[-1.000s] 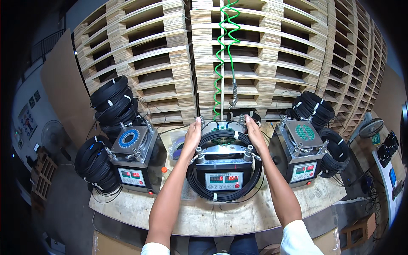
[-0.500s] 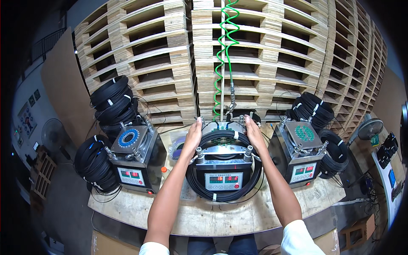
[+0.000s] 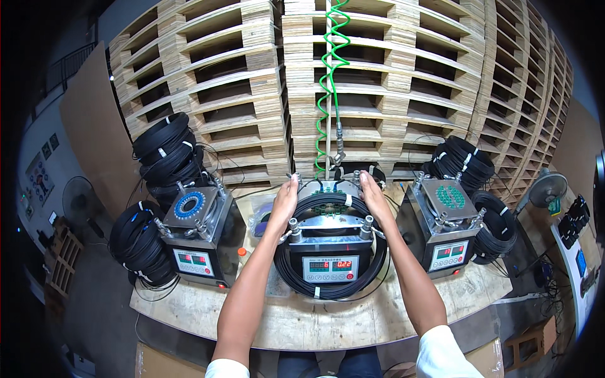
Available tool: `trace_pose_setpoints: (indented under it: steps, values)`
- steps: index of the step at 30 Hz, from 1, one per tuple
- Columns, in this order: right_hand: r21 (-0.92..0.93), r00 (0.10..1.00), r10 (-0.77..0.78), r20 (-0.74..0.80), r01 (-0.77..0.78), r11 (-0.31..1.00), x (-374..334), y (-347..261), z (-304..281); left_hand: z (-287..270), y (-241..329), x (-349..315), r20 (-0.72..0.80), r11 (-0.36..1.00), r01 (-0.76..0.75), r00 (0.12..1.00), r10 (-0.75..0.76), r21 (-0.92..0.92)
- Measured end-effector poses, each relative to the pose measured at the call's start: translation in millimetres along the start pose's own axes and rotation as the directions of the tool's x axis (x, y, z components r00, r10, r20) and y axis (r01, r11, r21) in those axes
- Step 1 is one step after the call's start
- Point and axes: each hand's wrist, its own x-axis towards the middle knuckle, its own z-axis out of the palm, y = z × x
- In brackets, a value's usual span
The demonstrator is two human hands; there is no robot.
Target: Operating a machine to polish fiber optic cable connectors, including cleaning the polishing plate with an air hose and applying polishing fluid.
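My left hand [image 3: 285,203] is at the far left metal clamp post [image 3: 294,179] of the middle benchtop machine [image 3: 331,268], its fingers pressed together against it. At the far right clamp post [image 3: 357,177], my right hand [image 3: 375,200] is closed in the same way; some fingers of both hands are hidden. A coil of black cable [image 3: 282,277], tied with white bands, hangs around the machine's front, ringing its lit red and green display. Between my hands, green-tipped connectors [image 3: 329,200] sit along the machine's metal top plate.
Similar machines flank it: the left one [image 3: 192,211] with a ring of blue connectors, the right one [image 3: 450,201] with green ones. Black cable coils [image 3: 142,242] pile up beside them on the wooden table [image 3: 353,324]. A green air hose [image 3: 336,82] hangs before stacked pallets [image 3: 239,94].
Both hands stay at the far clamp posts with hardly any movement. The figures on the machines' displays look different. The whole view has shifted very slightly.
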Motion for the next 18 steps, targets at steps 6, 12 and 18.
trace_pose_setpoints:
  steps: [6, 12, 18]
  values:
    - [-0.101, 0.999, -0.048, 0.006, 0.048, 0.994, -4.4, -12.1, 5.0, -8.1, 8.1, -11.1, 0.000, 0.998, 0.017, 1.000, -0.017, -0.058]
    - [-0.024, 0.996, -0.084, 0.020, 0.085, 0.996, -3.1, -9.6, 3.1, -9.0, 4.0, -6.6, 0.027, 1.000, 0.020, 0.999, -0.020, -0.023]
    - [0.083, 0.995, 0.054, 0.083, -0.061, 0.995, -9.4, -30.4, 12.0, -16.0, -7.9, -2.6, -0.012, 0.998, 0.059, 0.998, -0.059, -0.004]
